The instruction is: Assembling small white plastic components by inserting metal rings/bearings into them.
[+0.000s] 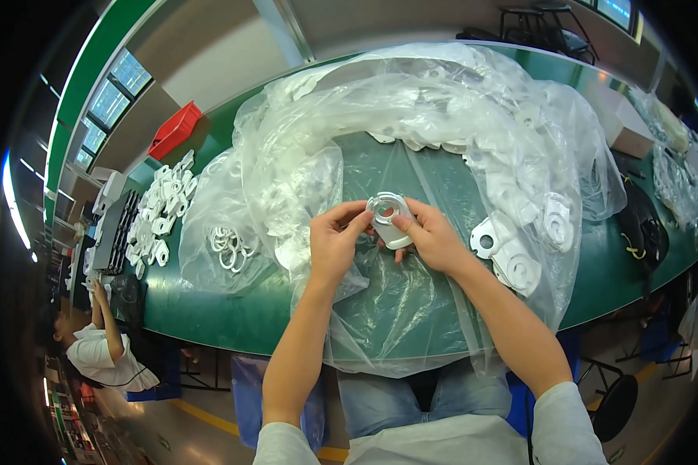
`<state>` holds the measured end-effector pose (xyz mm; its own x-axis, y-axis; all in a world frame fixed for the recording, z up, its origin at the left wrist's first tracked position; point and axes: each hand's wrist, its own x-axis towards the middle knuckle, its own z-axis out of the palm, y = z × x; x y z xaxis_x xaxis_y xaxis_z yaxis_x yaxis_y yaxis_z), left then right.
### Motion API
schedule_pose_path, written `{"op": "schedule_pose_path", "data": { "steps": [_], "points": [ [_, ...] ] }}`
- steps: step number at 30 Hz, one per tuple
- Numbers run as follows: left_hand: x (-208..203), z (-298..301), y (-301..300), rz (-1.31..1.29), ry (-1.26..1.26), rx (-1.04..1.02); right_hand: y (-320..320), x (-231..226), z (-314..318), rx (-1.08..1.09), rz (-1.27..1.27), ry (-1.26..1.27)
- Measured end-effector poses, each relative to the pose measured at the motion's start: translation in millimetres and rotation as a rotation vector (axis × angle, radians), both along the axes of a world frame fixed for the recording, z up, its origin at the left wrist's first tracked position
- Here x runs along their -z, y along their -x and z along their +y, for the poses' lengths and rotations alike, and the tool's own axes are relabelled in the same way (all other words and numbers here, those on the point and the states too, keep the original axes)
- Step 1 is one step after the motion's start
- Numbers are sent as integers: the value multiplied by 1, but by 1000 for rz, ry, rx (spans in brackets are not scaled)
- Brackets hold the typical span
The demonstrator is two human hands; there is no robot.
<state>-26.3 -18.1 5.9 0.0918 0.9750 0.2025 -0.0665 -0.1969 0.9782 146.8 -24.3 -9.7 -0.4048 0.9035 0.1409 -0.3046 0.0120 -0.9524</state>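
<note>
Between my two hands, above the plastic-covered middle of the table, is a white plastic part (395, 230) with a ring-shaped end and a round hole. My left hand (338, 236) pinches the ring end from the left, thumb and fingertips closed on its edge. On the other side my right hand (434, 239) grips the same part, thumb across its face and fingers curled behind, partly hidden. Right of my right hand lie several similar white plastic parts (512, 262) on the clear sheet. A cluster of white rings (229, 248) rests in clear plastic to the left.
A large clear plastic bag (318, 101) of white parts arches over the green table (202, 314). Loose white pieces (161, 203) and a red bin (175, 130) stand left, a white box (622, 124) and a black bag (642, 225) right. Another person (105, 345) works at far left.
</note>
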Motion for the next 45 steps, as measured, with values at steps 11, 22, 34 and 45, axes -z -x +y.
{"op": "schedule_pose_path", "data": {
  "steps": [11,22,34,45],
  "points": [
    [3,0,-2,26,-23,-28,-2,2,2,10,-56,-3],
    [-2,-11,-8,151,-86,-33,-1,-8,-7,134,-102,100],
    [-18,-12,0,495,-478,15,2,-9,-12,111,-224,-96],
    [-13,-14,-15,205,-168,94,5,-5,-9,38,58,169]
  ]
}}
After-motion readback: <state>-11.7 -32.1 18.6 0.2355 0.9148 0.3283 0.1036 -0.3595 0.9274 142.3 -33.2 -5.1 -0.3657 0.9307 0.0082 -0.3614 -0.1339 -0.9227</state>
